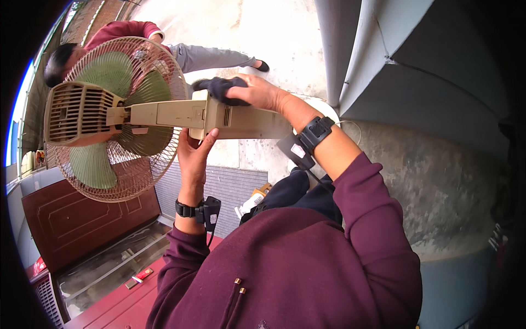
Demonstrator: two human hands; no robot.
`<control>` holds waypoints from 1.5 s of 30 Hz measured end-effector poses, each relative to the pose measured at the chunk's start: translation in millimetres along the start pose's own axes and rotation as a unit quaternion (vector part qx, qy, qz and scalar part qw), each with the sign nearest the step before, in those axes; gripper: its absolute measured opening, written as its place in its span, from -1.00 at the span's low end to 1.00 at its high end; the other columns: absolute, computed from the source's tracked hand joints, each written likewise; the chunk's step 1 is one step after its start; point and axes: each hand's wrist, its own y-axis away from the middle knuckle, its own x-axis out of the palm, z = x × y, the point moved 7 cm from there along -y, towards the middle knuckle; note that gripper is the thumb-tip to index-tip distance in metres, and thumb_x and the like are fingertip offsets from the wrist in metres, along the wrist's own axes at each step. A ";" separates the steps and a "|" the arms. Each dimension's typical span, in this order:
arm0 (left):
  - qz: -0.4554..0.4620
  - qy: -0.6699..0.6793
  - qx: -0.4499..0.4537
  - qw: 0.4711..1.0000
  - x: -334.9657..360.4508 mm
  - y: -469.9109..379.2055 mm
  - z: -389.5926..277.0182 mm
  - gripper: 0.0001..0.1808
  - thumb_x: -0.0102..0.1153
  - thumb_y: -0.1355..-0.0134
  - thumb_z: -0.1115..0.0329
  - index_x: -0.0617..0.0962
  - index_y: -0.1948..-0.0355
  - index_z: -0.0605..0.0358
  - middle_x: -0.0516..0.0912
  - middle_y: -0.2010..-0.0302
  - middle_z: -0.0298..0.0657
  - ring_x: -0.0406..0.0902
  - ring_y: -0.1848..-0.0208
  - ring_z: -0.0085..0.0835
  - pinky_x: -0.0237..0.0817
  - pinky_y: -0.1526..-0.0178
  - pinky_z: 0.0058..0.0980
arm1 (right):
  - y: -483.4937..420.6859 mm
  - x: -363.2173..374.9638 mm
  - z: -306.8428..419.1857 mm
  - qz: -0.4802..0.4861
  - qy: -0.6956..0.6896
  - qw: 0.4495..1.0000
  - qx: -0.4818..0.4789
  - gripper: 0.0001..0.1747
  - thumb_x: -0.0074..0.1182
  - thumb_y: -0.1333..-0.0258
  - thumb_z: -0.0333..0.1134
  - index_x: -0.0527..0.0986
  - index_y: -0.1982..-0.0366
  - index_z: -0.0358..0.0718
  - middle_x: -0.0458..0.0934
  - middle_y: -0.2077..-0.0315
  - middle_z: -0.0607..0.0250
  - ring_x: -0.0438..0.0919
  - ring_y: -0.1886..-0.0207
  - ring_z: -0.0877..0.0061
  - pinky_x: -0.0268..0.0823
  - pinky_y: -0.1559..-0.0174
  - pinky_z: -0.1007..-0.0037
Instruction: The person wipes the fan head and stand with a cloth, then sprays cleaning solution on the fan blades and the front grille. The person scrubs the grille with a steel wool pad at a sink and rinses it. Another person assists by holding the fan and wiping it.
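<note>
A beige electric fan (168, 113) stretches across the upper left, its slotted motor housing nearest the left rim and its green blades (92, 164) behind a round wire guard. My left hand (195, 152) grips the lower edge of the fan's column, where it meets the wider body, thumb on the near face. In my right hand (257, 92) is a bunched dark cloth (224, 88), pressed against the upper edge of that wider body. Black straps with small devices are on both my wrists. The far end of the fan's body is partly hidden behind my right forearm.
Beyond the fan a person (119, 35) in a red top and grey trousers is on the pale concrete floor. Dark red doors (90, 209) stand at the lower left, near a grey ribbed mat (234, 181). A grey-white wall (386, 78) rises at the right.
</note>
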 end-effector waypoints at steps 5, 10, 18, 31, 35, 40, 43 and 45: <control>0.003 0.012 0.019 1.000 2.9 1.5 -1.8 -0.42 0.39 -0.14 0.43 0.39 -0.13 0.33 0.58 0.01 -0.18 0.52 -0.03 -0.50 0.34 -0.12 -0.55 | 75.7 -36.5 -166.9 -0.071 0.005 0.980 0.183 -0.54 0.04 -0.09 -0.02 0.55 0.16 -0.26 0.64 0.35 0.17 0.59 0.28 0.39 0.38 0.18 0.37; 0.015 0.041 0.041 0.998 8.4 4.3 -2.3 -0.43 0.33 -0.18 0.48 0.36 -0.17 0.29 0.58 -0.02 -0.21 0.52 -0.05 -0.52 0.35 -0.13 -0.55 | 237.1 -55.7 -295.4 -0.146 0.140 0.880 0.431 -0.52 0.19 0.03 -0.15 0.57 0.12 -0.35 0.66 0.24 -0.08 0.63 0.12 0.14 0.42 0.03 0.28; -0.122 0.102 -0.060 0.985 -12.3 53.0 41.9 -0.07 0.39 -0.14 0.39 0.11 -0.41 0.32 0.12 -0.42 0.16 0.14 -0.44 -0.11 0.08 -0.42 -0.25 | 244.3 -96.4 -207.6 -0.135 0.049 0.932 0.334 -0.45 0.29 -0.06 -0.17 0.48 0.01 -0.39 0.61 0.19 0.18 0.57 0.14 0.51 0.41 0.04 0.44; -0.235 0.172 -0.129 0.948 -71.8 201.3 93.6 -0.39 0.22 -0.30 0.19 0.39 -0.26 0.31 0.45 -0.24 -0.08 0.43 -0.25 -0.32 0.28 -0.26 -0.39 | 82.5 16.9 30.1 -0.049 0.027 0.996 -0.076 -0.29 0.37 0.02 -0.34 0.28 -0.13 -0.36 0.54 0.06 0.03 0.57 0.03 0.38 0.43 -0.03 0.39; -0.218 0.215 -0.128 0.943 -96.3 213.2 113.0 -0.45 0.17 -0.33 0.18 0.42 -0.24 0.29 0.46 -0.23 -0.11 0.46 -0.22 -0.32 0.30 -0.23 -0.40 | 112.9 53.8 -37.6 -0.107 0.341 0.927 -0.114 -0.39 0.37 0.17 -0.31 0.37 0.04 -0.23 0.53 0.14 -0.11 0.54 0.05 -0.01 0.39 0.01 0.17; -0.238 0.238 -0.123 0.933 -160.9 241.6 158.3 -0.51 0.14 -0.35 0.15 0.48 -0.19 0.24 0.51 -0.17 -0.15 0.52 -0.15 -0.39 0.33 -0.17 -0.46 | 185.0 42.5 -118.1 -0.036 0.397 0.879 0.261 -0.32 0.41 0.25 -0.17 0.50 0.02 -0.28 0.62 0.12 -0.07 0.60 0.00 0.12 0.40 -0.09 0.24; -0.262 0.253 -0.166 0.917 -192.5 257.7 196.4 -0.55 0.14 -0.35 0.15 0.52 -0.14 0.21 0.57 -0.09 -0.21 0.56 -0.05 -0.47 0.35 -0.07 -0.54 | 180.1 68.2 -48.9 -0.054 0.401 0.901 0.155 -0.37 0.36 0.21 -0.24 0.49 0.00 -0.28 0.60 0.10 -0.05 0.58 -0.01 0.13 0.39 -0.09 0.28; -0.261 0.273 -0.165 0.911 -203.2 260.2 213.5 -0.58 0.13 -0.35 0.17 0.53 -0.12 0.21 0.57 -0.08 -0.24 0.57 -0.03 -0.49 0.35 -0.06 -0.54 | 158.1 113.0 31.8 -0.033 0.459 0.883 -0.091 -0.44 0.28 0.21 -0.34 0.50 0.03 -0.23 0.58 0.15 -0.01 0.57 0.06 0.09 0.41 -0.02 0.25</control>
